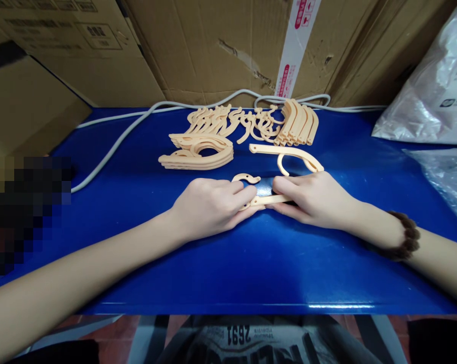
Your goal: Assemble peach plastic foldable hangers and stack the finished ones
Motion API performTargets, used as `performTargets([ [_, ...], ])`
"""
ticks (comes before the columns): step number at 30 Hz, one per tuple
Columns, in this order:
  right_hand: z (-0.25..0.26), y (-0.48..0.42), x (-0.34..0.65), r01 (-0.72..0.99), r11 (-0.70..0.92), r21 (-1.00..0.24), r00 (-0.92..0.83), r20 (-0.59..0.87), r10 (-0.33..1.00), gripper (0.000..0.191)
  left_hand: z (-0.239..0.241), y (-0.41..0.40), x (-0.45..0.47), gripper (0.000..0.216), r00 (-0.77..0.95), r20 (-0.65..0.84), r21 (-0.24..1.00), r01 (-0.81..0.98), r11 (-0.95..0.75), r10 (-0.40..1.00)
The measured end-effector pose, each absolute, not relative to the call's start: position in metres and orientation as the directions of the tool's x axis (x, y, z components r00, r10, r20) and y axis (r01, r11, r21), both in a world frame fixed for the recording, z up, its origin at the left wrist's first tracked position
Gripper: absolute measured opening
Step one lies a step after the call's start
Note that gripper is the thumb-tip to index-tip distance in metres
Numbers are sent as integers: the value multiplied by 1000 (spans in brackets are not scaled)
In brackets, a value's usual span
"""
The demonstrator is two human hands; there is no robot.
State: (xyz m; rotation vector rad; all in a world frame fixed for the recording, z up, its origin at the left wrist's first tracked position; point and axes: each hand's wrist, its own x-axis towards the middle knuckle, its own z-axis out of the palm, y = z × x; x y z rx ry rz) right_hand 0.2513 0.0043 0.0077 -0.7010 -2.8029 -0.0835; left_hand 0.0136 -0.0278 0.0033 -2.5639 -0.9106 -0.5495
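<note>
My left hand point(216, 205) is closed in a pinch around a small beige plastic hook point(247, 177), whose curved end sticks out above the fingers. My right hand point(315, 199) grips a beige hanger arm point(272, 200), a long plastic piece with a hole near its end. That end meets the hook's lower part at my left fingertips; whether the two are joined I cannot tell. Just beyond my right hand lies another beige hanger piece point(277, 149) with a curved hook under it. A stack of folded hangers point(198, 163) lies beyond my left hand.
Along the back of the blue table point(232, 273) lie a pile of loose hooks point(209, 120) and a row of hanger arms point(298, 121). A white cable point(118, 151) runs behind them. Cardboard boxes point(213, 45) wall off the back; plastic bags point(429, 96) sit at right.
</note>
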Motion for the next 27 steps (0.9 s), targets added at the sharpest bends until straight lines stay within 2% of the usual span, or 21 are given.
performTargets([
  [27, 8, 4, 251, 480, 877, -16, -847, 254, 468, 30, 3, -28, 12, 36, 713, 436, -149, 658, -738, 549],
])
